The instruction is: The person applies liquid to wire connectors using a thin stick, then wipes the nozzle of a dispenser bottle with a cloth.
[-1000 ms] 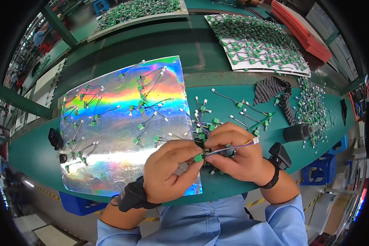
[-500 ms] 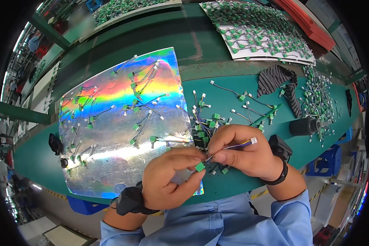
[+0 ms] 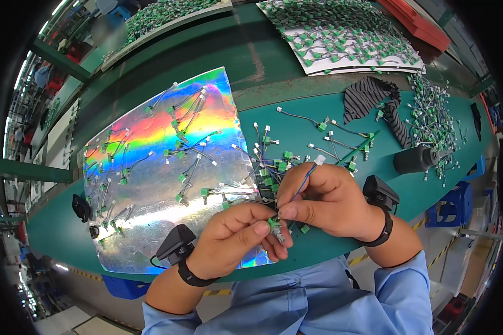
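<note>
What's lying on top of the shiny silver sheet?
Wired green connectors lie scattered across the shiny silver sheet. The left hand and black wrist device cover parts of its lower edge and right side, so anything beneath them cannot be seen.

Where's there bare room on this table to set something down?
Bare: the green tabletop left of the reflective sheet, outside the small black objects, and the sheet's lower middle, beside the left hand. Crowded: beyond the right hand, where wired green connectors bunch, and the right side, around the cable pile.
</note>
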`<state>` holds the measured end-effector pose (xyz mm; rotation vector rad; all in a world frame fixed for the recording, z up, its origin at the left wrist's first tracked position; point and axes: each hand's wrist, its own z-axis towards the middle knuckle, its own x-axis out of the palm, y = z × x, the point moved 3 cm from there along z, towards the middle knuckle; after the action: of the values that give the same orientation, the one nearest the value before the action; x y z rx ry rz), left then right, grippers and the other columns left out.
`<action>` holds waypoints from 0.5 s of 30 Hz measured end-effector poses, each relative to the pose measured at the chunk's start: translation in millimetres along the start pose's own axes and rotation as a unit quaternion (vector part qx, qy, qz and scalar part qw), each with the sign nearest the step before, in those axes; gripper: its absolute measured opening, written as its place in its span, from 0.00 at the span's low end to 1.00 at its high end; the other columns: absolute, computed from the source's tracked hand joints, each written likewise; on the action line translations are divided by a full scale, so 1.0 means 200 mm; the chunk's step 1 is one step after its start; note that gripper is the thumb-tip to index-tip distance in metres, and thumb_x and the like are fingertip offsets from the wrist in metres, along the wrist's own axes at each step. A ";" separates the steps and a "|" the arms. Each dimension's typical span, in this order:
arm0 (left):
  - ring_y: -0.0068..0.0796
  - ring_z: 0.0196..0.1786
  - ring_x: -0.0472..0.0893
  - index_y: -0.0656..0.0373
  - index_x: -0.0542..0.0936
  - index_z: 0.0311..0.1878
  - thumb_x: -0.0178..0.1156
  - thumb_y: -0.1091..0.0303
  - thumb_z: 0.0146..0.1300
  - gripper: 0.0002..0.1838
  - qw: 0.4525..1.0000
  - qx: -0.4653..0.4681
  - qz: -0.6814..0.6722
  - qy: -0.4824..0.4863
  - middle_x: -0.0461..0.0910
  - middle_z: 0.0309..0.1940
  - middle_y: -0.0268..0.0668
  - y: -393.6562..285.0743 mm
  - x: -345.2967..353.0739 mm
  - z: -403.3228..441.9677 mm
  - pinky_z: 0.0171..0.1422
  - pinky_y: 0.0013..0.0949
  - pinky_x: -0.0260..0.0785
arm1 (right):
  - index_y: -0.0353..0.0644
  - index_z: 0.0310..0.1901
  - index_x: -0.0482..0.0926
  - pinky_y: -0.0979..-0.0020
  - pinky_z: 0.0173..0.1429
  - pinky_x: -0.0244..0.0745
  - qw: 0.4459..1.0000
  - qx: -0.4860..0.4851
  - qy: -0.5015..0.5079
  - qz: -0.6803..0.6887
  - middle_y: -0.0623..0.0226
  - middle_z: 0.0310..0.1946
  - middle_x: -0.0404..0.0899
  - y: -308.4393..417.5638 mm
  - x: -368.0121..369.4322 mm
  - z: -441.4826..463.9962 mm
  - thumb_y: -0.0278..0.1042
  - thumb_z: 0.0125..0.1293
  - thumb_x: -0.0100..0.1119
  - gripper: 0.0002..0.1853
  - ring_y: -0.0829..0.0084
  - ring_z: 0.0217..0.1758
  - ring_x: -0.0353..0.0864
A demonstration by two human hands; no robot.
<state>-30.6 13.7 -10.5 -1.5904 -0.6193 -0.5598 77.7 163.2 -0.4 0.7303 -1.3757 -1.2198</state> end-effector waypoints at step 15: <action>0.42 0.36 0.85 0.63 0.70 0.48 0.60 0.67 0.68 0.13 0.973 0.148 0.037 -0.171 0.77 0.41 0.48 -0.05 -0.02 0.00 0.33 0.39 0.83 | 0.43 0.32 0.81 0.59 0.42 0.74 0.813 -0.017 0.078 -0.577 0.65 0.30 0.79 0.11 -0.09 0.00 0.30 0.56 0.66 0.04 0.58 0.38 0.80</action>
<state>-40.0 15.0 -6.1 -1.4270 -0.8541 -0.1266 85.2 186.3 13.8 1.7241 -0.6793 -2.0162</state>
